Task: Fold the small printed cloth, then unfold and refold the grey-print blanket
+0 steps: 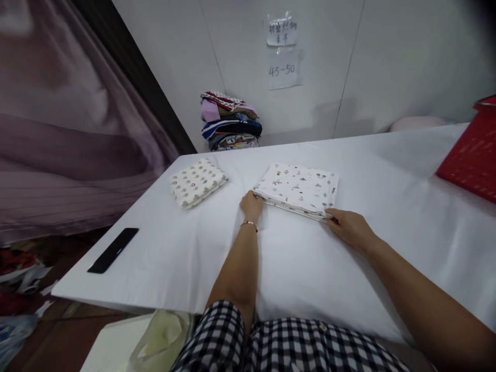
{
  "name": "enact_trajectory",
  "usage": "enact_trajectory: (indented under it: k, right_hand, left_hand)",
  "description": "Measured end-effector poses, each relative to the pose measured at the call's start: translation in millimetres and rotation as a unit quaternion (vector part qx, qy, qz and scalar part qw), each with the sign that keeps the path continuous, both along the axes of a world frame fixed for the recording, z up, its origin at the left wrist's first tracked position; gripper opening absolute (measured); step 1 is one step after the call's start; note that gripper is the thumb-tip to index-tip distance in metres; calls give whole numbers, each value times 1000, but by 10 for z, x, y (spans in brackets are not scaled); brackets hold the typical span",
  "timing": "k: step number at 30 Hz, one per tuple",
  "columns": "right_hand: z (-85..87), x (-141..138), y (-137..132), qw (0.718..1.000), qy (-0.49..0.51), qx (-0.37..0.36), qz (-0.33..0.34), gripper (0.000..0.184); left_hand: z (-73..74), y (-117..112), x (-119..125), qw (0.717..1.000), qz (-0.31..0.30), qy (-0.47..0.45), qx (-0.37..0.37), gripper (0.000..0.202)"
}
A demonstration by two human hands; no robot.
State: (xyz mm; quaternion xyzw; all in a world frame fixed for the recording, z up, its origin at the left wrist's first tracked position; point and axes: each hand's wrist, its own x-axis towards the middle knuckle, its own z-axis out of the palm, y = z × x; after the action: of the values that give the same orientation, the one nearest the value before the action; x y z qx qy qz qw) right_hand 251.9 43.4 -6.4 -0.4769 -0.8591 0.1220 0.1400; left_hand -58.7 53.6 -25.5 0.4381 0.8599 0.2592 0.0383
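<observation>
A white cloth point(297, 187) with small printed motifs lies folded in a flat rectangle on the white-covered table. My left hand point(251, 205) pinches its near left corner. At the near right corner, my right hand point(346, 225) grips the layered edge between thumb and fingers. Both hands are closed on the cloth, and the undersides of their fingers are partly hidden. To the left lies a second folded cloth point(198, 183), cream with rows of grey-green motifs, which neither hand touches.
A black flat object point(113, 250) lies near the table's left edge. Behind the table, a pile of folded fabrics point(231, 124) stands against the wall. A red container point(470, 152) sits at the right. A translucent bin point(160, 338) stands below the near edge.
</observation>
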Motion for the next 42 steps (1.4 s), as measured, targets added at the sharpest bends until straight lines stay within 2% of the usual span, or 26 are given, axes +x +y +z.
enact_trajectory:
  k: [5,12,15,21,27,33,36,39,42]
  right_hand:
    - [35,-5,-9,1000,-18,-9,6,19]
    - [29,-9,-11,1000,-19,-16,12,19]
    - [18,-4,-4,999,-20,-23,8,21]
    - [-32,13,16,999,-23,-39,-3,28]
    - [-12,24,14,999,-23,-33,-10,26]
    - [11,11,12,999,-35,-35,-6,26]
    - [31,11,7,998,-43,-50,-4,28]
    - [52,6,0,996,-54,-68,-4,33]
    - [56,-18,-6,996,-64,-67,-11,34]
  left_hand:
    - [-8,29,-67,997,19,-73,25,13]
    - [-47,-8,-102,999,14,-42,27,15]
    - [-58,-25,-122,996,16,-63,68,22]
    - [-80,-39,-145,972,20,-161,170,33]
    - [-102,-5,-129,957,-20,-203,204,22]
    - [-110,2,-151,978,-3,-159,138,18]
    - [-88,-20,-118,982,-20,-86,169,21]
    - [-41,-42,-24,974,-83,1,210,27]
    - [-9,-46,68,966,-181,50,180,25]
